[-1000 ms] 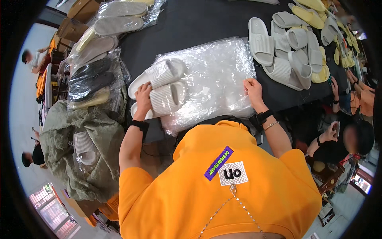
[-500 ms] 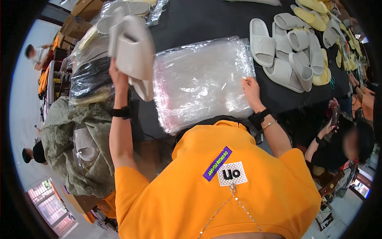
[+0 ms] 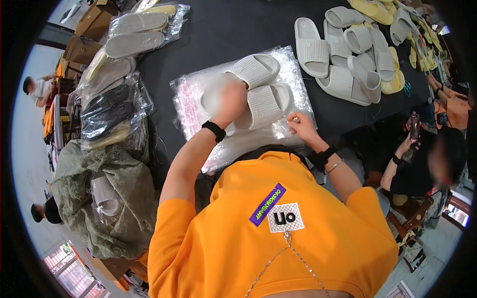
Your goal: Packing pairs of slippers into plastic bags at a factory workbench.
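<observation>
A pair of light grey slide sandals [image 3: 267, 105] lies side by side on a stack of clear plastic bags [image 3: 194, 151], ribbed straps toward the right. My left hand [image 3: 231, 102] is over the sole ends of the pair; a blur hides its fingers, so its grip cannot be made out. Close by the sandals' right side, at the right part of the stack, my right hand [image 3: 302, 127] has its fingers curled into a pinch. Whatever lies between those fingertips is too small to see.
Loose grey and yellow slides [image 3: 355, 54] lie at the right of the dark table [image 3: 233, 27]. Bagged slides [image 3: 112, 94] are piled at the left, above a green cloth [image 3: 94, 159]. A person holding a phone [image 3: 414, 130] is at the right.
My left hand has brought the grey slides right and down from the upper left onto the bag stack. My right hand has shifted slightly left and nearer me.
</observation>
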Available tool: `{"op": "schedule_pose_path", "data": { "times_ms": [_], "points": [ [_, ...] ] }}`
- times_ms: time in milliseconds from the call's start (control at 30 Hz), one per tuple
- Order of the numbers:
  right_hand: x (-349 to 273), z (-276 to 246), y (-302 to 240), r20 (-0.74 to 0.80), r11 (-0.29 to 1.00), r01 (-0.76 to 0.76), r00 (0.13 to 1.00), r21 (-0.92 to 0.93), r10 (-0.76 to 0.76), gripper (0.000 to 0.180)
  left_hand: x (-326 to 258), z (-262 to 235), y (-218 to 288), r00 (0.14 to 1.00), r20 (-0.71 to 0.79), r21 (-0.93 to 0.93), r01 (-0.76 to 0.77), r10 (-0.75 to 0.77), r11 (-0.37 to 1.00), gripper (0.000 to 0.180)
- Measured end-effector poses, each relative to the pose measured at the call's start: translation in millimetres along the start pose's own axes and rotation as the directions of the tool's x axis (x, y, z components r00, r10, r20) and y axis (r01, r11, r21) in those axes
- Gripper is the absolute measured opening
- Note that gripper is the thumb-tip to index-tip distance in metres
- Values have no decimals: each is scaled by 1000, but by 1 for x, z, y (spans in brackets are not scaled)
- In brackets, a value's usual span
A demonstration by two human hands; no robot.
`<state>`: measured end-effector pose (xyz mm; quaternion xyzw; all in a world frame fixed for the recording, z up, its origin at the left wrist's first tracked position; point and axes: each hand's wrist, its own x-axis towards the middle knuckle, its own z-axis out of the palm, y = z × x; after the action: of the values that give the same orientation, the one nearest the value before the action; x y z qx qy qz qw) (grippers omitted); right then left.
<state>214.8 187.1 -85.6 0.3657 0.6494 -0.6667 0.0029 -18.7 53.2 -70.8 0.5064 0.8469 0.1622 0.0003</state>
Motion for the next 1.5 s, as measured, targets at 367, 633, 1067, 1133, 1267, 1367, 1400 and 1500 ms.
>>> {"op": "schedule_pose_path", "data": {
  "times_ms": [367,633,1067,1133,1267,1367,1400,1500],
  "points": [
    [-24,-15,-14,-158,843,322,893,-432,-422,13,-61,-39,-159,873,-97,240,486,-478,840,22],
    [-37,-32,-31,-130,747,355,854,-562,-504,13,-36,-106,-59,980,-174,108,117,-98,987,28],
    [-25,-26,12,-156,761,370,841,-533,-518,17,-58,-13,-5,967,86,-45,-237,240,970,27],
    [-23,-28,19,-166,753,367,834,-546,-527,17,-84,-20,-42,985,37,49,-170,169,984,23],
    [-24,-27,19,-134,719,221,906,-660,-401,17,-129,-42,-106,992,75,161,93,-106,983,24],
    [-33,-22,-12,-123,497,144,877,-856,-465,22,-136,-61,-121,974,-51,174,224,-219,959,23],
    [-33,-22,-18,-124,455,159,837,-876,-533,25,-131,-73,-117,964,-83,163,262,-252,951,22],
    [-26,-14,-38,-35,536,409,770,-738,-636,41,-98,-105,-79,982,-169,149,107,-81,983,19]
  ]
}}
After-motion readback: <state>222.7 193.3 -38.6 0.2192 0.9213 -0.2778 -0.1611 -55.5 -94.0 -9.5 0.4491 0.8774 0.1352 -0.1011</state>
